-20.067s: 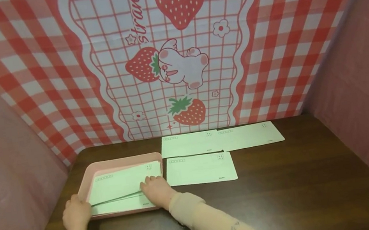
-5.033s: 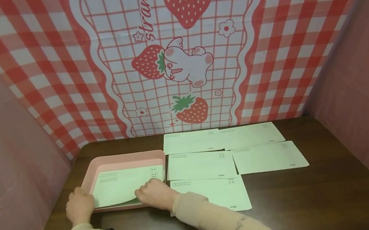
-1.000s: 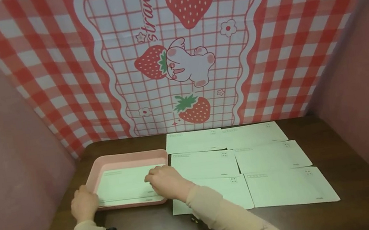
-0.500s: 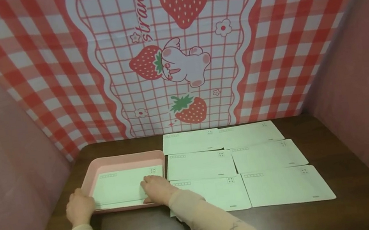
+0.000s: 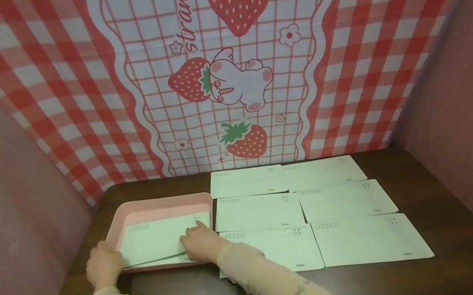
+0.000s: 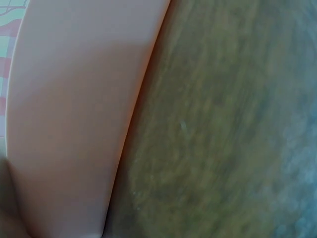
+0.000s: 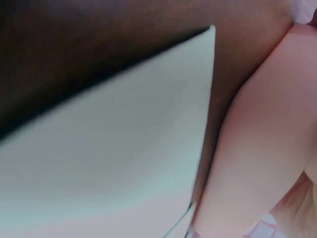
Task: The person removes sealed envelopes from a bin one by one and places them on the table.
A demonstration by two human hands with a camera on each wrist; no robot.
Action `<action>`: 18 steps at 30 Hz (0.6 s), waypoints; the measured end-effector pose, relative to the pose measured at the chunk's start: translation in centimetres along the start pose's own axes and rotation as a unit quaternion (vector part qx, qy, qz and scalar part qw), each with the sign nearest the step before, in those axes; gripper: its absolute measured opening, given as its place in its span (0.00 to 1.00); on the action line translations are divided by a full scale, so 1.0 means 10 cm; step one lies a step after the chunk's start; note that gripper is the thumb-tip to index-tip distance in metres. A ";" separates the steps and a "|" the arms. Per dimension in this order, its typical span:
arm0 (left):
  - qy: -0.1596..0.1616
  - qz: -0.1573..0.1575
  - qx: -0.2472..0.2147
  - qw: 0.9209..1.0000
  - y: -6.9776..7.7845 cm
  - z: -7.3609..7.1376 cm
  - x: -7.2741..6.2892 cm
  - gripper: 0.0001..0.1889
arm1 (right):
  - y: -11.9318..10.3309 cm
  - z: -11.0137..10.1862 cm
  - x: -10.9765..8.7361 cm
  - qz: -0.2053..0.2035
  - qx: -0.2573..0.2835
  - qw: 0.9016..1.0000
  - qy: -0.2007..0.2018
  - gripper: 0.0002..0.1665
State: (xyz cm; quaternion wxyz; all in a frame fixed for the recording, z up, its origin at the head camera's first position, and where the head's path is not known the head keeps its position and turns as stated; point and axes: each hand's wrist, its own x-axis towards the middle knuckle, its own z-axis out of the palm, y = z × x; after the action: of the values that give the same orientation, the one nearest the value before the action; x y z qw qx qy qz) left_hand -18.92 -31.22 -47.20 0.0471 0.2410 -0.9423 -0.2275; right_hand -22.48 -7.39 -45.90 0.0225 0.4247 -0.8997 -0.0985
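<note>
A pink tray point(image 5: 167, 201) on the left of the table holds white envelopes. My left hand point(image 5: 104, 265) grips its front left corner. With my right hand point(image 5: 203, 243) I pinch the right end of the top envelope point(image 5: 154, 240), which is skewed, its right end raised over another envelope point(image 5: 177, 259). My thumb is hidden beneath. In the left wrist view the tray's outer wall point(image 6: 74, 124) fills the left side. The right wrist view has the tray wall point(image 7: 262, 129) at right, part of my right hand point(image 7: 297, 208) and a laid-out envelope point(image 7: 129, 134).
To the tray's right, several envelopes lie face up in two columns and three rows, from the back left one point(image 5: 246, 184) to the front right one point(image 5: 367, 241). My right forearm point(image 5: 277, 278) crosses over near the front left envelope point(image 5: 287, 251). Cloth point(image 5: 157, 103) hangs behind the table.
Over twenty seconds three more envelopes came onto the table, the front right one last. Since half a second ago, the top envelope's right end has risen in my right hand. My left hand stays at the tray.
</note>
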 end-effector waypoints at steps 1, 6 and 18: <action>0.001 0.001 -0.001 1.000 0.00 0.00 0.00 0.20 | -0.01 0.01 0.00 -0.003 -0.008 1.000 0.002 0.12; 0.003 0.007 -0.001 1.000 0.00 0.00 0.00 0.19 | -0.03 0.02 0.00 -0.020 -0.057 0.998 0.019 0.11; -0.013 0.003 -0.002 1.000 -0.01 0.00 0.01 0.20 | -0.05 0.05 -0.01 -0.065 -0.158 0.978 0.118 0.09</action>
State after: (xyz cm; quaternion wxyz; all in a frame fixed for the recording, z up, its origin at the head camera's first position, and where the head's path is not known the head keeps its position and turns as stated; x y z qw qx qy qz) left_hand -18.97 -31.35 -47.29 0.0362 0.2352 -0.9432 -0.2319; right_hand -22.09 -7.51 -46.44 0.1890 0.4822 -0.8342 -0.1893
